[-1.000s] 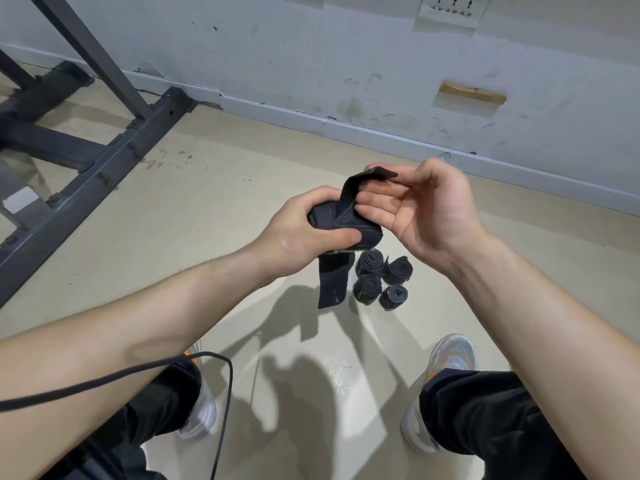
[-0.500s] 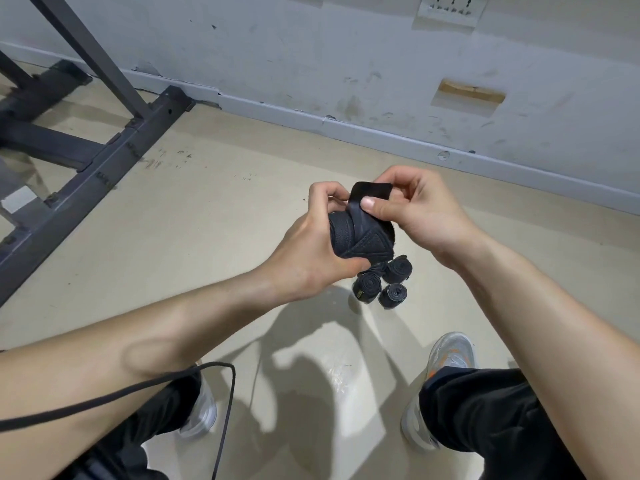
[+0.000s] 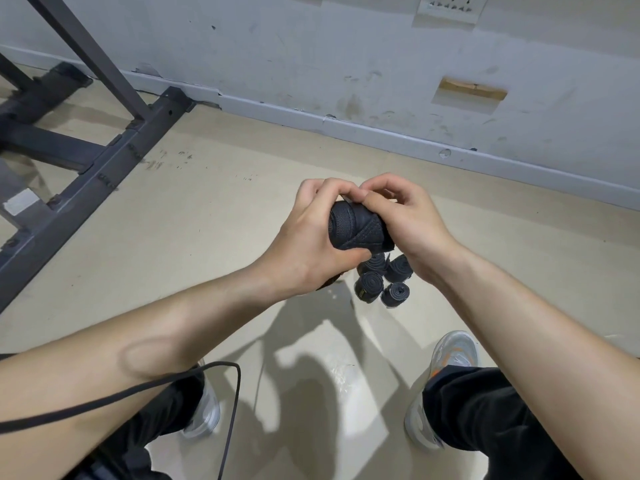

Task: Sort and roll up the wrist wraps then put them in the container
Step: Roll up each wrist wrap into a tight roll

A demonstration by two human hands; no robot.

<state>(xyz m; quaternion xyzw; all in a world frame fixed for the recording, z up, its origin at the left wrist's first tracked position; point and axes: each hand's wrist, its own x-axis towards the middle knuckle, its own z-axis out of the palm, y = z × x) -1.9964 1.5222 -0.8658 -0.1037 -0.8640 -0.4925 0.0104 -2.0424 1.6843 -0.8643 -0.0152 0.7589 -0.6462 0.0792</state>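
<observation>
A black wrist wrap (image 3: 356, 228), rolled into a thick cylinder, is held above the floor between both hands. My left hand (image 3: 308, 237) grips its left end, thumb underneath and fingers over the top. My right hand (image 3: 405, 220) curls around its right end with the fingertips pressing on the top of the roll. Below them, several smaller rolled black wraps (image 3: 382, 280) stand bunched on the beige floor, partly hidden by my hands. No container is in view.
A dark metal rack frame (image 3: 86, 174) lies across the floor at the left. A grey wall with a baseboard (image 3: 381, 133) runs behind. My two shoes (image 3: 446, 375) stand near the bottom, and a black cable (image 3: 228, 403) hangs by my left arm.
The hanging tail of the wrap has been wound in and its end flap folded down onto the roll. My right hand has closed over the roll's right end.
</observation>
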